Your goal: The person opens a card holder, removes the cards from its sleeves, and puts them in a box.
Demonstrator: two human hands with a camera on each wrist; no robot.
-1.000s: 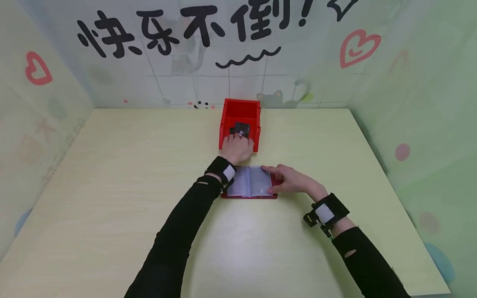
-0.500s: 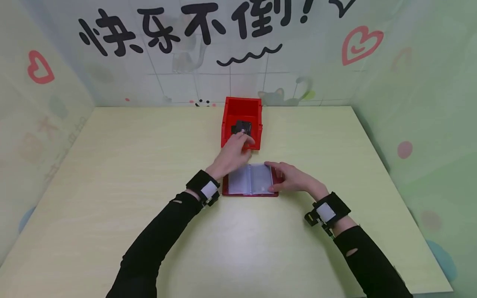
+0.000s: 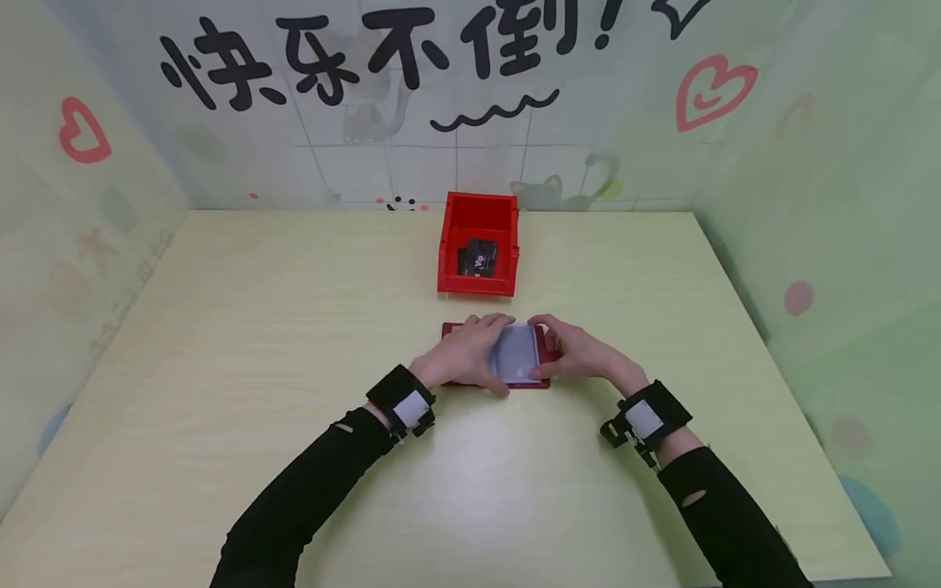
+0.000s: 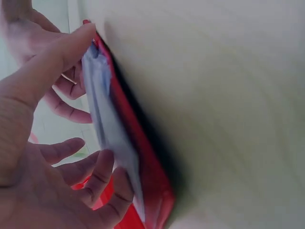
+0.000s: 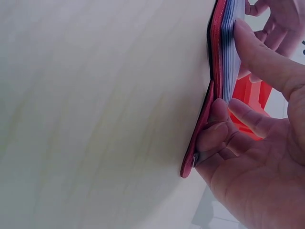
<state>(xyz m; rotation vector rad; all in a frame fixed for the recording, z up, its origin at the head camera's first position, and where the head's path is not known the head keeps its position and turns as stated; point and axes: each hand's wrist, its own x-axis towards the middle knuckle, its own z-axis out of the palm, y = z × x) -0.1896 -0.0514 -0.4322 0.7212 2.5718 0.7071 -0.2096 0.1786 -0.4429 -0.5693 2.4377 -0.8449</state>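
A red-covered card holder (image 3: 516,356) lies spread on the table, its clear plastic sleeves (image 5: 231,52) stacked in the right wrist view. My left hand (image 3: 470,353) lies across its left half, thumb at the near edge and fingers toward the far edge, hiding much of that side. In the left wrist view, the fingertips (image 4: 106,160) rest against the sleeves, with no card visible in the hand. My right hand (image 3: 577,349) holds the right side, thumb at the sleeve edges and the other fingers bent over the red cover (image 5: 202,126).
Behind the card holder stands a red bin (image 3: 479,287). Dark cards (image 3: 481,258) lie inside it, the top one printed "Vip". The pale wooden table (image 3: 294,294) meets printed walls at its back and sides.
From the red bin, my left hand has drawn back toward me and come down on the left half of the card holder. My right hand has stayed nearly still at the right edge.
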